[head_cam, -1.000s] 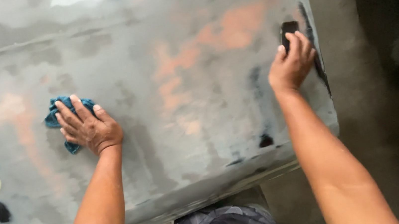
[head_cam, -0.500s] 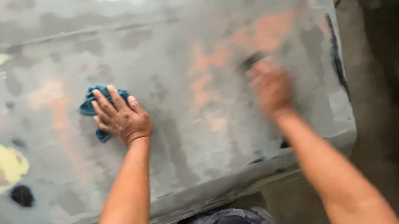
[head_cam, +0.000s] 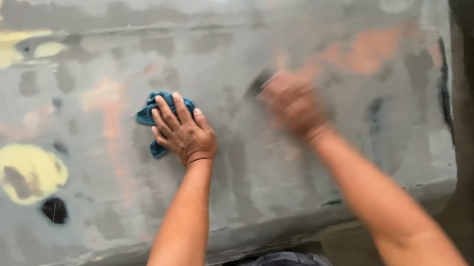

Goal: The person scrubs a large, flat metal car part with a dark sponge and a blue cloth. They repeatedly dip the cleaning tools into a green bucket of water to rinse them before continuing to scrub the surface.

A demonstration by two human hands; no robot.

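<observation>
A yellow patch and a small black spot marked the left of the grey sanded panel. Near the middle, the left hand lay flat, fingers spread, pressing a blue rag onto the panel. Just to its right, the right hand was blurred over a dark block; its grip could not be told

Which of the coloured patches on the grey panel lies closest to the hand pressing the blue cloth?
The pale orange streak just beside the left hand and its blue cloth; the yellow blotch and black spot sit farther away.
</observation>
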